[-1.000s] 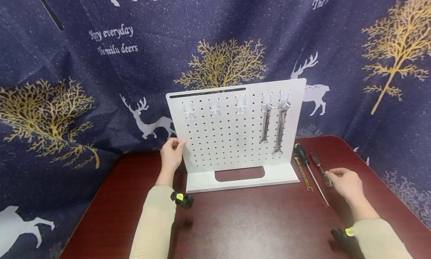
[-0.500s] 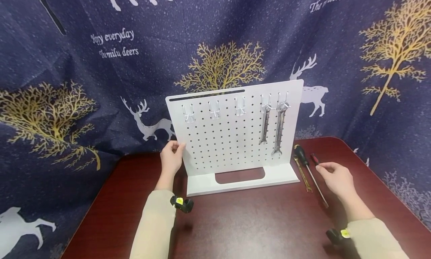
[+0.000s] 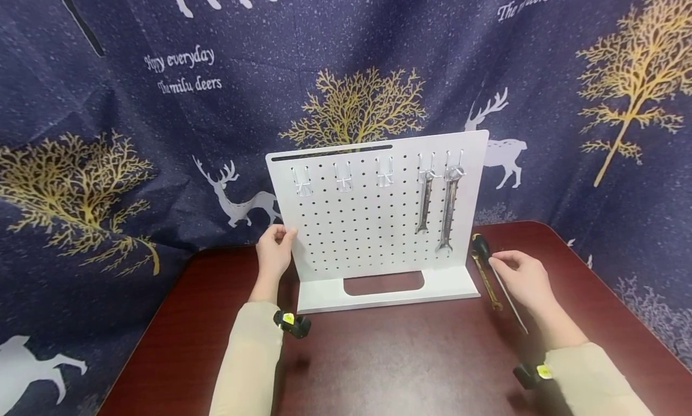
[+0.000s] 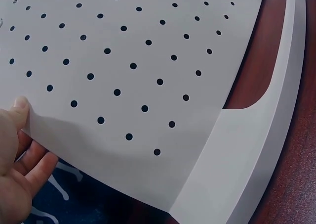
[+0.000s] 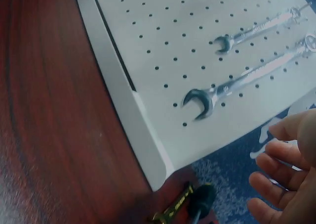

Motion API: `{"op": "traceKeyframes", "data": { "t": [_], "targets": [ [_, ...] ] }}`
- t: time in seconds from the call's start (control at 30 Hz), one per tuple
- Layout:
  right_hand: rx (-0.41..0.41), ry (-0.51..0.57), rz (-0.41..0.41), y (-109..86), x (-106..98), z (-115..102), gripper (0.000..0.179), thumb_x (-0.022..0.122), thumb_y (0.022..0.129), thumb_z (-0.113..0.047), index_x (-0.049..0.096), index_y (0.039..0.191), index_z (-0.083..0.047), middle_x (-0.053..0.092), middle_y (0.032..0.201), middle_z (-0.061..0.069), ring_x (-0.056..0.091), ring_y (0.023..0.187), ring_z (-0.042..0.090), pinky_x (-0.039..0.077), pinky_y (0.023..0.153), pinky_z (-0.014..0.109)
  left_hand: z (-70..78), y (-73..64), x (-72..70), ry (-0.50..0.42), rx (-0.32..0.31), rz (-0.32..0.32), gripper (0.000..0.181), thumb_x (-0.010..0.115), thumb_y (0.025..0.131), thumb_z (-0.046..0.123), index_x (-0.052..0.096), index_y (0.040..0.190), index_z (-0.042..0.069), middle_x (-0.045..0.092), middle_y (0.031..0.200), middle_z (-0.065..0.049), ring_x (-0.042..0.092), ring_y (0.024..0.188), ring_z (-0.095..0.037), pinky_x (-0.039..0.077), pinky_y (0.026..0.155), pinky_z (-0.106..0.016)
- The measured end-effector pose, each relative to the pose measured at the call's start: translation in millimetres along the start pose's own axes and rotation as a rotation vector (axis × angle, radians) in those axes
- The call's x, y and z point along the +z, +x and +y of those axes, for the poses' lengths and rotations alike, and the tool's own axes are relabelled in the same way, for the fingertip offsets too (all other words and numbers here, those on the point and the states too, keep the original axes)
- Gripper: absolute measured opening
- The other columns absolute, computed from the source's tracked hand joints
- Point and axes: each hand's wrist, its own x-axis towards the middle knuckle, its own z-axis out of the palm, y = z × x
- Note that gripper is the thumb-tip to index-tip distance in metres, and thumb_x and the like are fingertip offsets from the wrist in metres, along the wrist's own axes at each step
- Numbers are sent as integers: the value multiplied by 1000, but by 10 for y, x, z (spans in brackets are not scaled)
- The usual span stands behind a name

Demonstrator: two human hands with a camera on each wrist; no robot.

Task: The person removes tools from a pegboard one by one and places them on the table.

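Observation:
My left hand (image 3: 274, 252) pinches the left edge of a white pegboard stand (image 3: 351, 242), thumb in front and fingers behind, as the left wrist view also shows. Two silver combination wrenches, a smaller one (image 3: 426, 203) and a larger one (image 3: 449, 215), hang from hooks at the board's right. Past that side, a screwdriver (image 3: 480, 248) with a dark handle and a gold-coloured wrench (image 3: 491, 290) lie on the table. Over the screwdriver's shaft hovers my right hand (image 3: 523, 281); its fingers are loosely bent with nothing between them in the right wrist view. It hides the red-handled tool.
Three clear hooks, including the leftmost hook (image 3: 304, 182), bear nothing along the board's upper part. The dark red table (image 3: 400, 356) spreads in front of the stand. A blue patterned cloth (image 3: 346, 44) hangs behind.
My right hand has moved left and a little away from me, from the red-handled tool to the dark-handled screwdriver. The left hand keeps its hold on the board's edge.

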Motion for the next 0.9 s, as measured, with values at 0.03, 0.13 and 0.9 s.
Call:
{"op": "traceKeyframes", "data": {
  "t": [0.03, 0.13, 0.9],
  "targets": [
    [2, 8, -9, 7, 5, -21, 41, 54, 94, -34, 63, 113, 1, 64, 111, 27, 62, 100, 41, 45, 70, 34, 2, -1, -3, 0, -7, -3, 22, 67, 88, 23, 60, 88, 2, 64, 86, -17, 53, 78, -25, 40, 70, -30],
    [-5, 37, -29, 36, 16, -96, 44, 52, 95, -38, 61, 116, -1, 64, 113, 25, 60, 104, 40, 45, 72, 30, 8, 4, -6, 0, -20, -11, 22, 66, 89, 23, 60, 89, 2, 64, 87, -17, 54, 80, -26, 41, 71, -30],
    [-228, 387, -162, 327, 316, -868, 44, 55, 96, -19, 46, 133, 3, 57, 125, 26, 51, 91, -15, 49, 76, 12, -1, 30, 4, -1, -31, -22, 24, 65, 89, 24, 58, 91, 2, 64, 90, -18, 55, 81, -27, 42, 71, -30]
  ]
}}
